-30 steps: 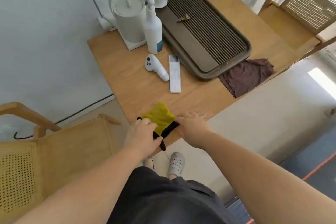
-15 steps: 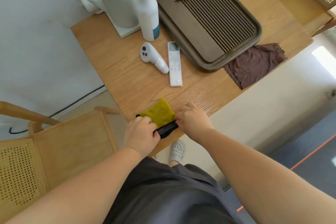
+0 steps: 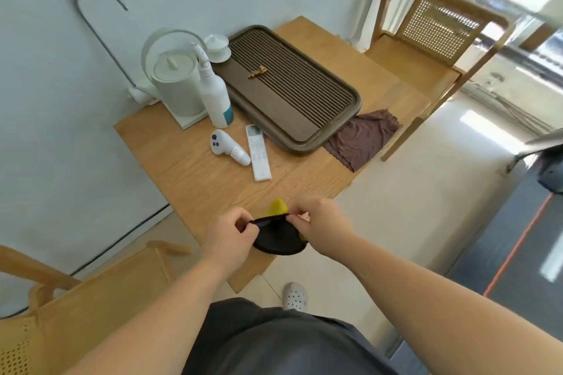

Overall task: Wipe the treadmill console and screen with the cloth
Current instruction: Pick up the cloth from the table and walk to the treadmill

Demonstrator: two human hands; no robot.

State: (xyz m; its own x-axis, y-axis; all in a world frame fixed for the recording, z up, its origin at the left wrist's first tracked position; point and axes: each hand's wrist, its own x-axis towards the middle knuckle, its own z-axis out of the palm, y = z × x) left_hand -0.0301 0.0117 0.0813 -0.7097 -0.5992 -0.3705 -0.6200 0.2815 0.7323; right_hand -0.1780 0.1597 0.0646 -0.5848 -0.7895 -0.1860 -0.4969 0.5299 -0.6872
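Note:
A small cloth (image 3: 278, 237), black on one side and yellow on the other, hangs between both hands just above the near edge of the wooden table (image 3: 195, 173). My left hand (image 3: 233, 236) pinches its left upper corner and my right hand (image 3: 321, 227) pinches its right upper corner. The black side faces me and a bit of yellow shows behind the top edge. At the far right edge, a dark part of the treadmill (image 3: 548, 167) shows, with its belt and an orange stripe on the floor.
On the table stand a white kettle (image 3: 176, 85), a white spray bottle (image 3: 214, 94), a white handheld controller (image 3: 228, 148), a white remote (image 3: 258, 152), a slatted brown tray (image 3: 292, 85) and a brown rag (image 3: 362, 138). Wooden cane chairs stand at the back right (image 3: 432, 30) and near left (image 3: 91, 298).
Both hands have lifted the cloth off the table edge and pulled it open, so the black side now faces me. The view has tilted up and the treadmill has come into sight.

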